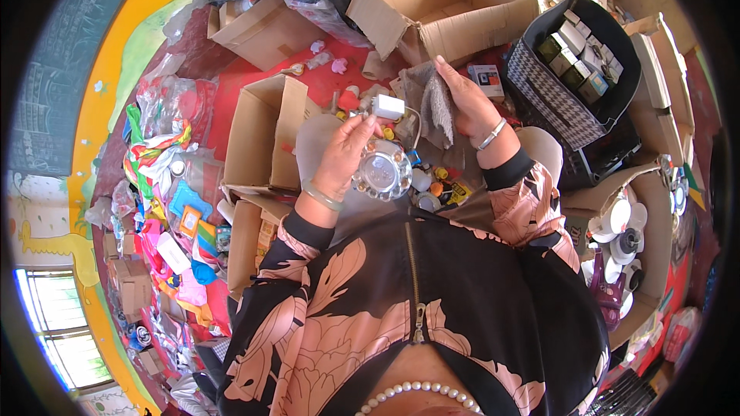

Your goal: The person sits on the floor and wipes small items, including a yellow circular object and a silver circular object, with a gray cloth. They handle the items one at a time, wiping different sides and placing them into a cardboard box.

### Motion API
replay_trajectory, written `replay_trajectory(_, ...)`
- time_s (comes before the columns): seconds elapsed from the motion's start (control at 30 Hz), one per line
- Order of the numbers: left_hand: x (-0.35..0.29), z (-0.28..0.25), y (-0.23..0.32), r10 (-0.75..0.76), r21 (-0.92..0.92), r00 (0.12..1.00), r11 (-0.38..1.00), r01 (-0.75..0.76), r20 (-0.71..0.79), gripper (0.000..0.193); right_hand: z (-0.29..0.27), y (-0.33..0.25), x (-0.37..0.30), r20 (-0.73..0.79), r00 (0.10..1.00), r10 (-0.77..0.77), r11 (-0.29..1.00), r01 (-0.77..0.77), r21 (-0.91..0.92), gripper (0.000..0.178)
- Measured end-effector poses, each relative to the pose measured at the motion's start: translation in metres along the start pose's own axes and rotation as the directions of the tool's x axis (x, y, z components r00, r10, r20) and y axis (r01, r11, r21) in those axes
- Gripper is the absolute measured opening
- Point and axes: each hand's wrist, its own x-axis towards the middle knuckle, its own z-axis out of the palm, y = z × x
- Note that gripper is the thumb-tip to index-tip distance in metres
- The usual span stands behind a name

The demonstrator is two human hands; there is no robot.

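In front of my lap, my left hand (347, 156) pinches a clear round dish-like piece with a beaded rim (383, 170). Just above its fingertips is a small white block (388, 107), with a thin white cord (418, 132) curving down beside it. Whether the cord joins the clear piece is hard to see. My right hand (472, 108) is raised to the right, fingers long and close together, with a grey fuzzy cloth (438, 110) held against its palm side. A pile of small mixed items (435, 183) lies beneath, between my legs.
Open cardboard boxes (266, 135) stand left and ahead (478, 38). A patterned fabric bin (566, 92) with small boxes sits ahead right. Another carton (647, 254) at right holds white round items. Colourful clutter (181, 223) and bags cover the left floor.
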Motion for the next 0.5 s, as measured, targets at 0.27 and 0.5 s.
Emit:
replay_trajectory(0.27,-0.001,-0.003,-0.002,0.084,0.043,0.996,0.996,-0.082,-0.029,0.025,-0.005,0.000,-0.002,0.107,0.981,-0.161,0.982,0.148,0.121,0.032)
replay_trajectory(0.5,-0.001,-0.013,-0.002,0.187,0.346,0.975,0.912,-0.218,0.121,0.023,0.017,0.002,-0.017,0.309,0.943,-0.127,0.985,0.157,-0.075,0.045)
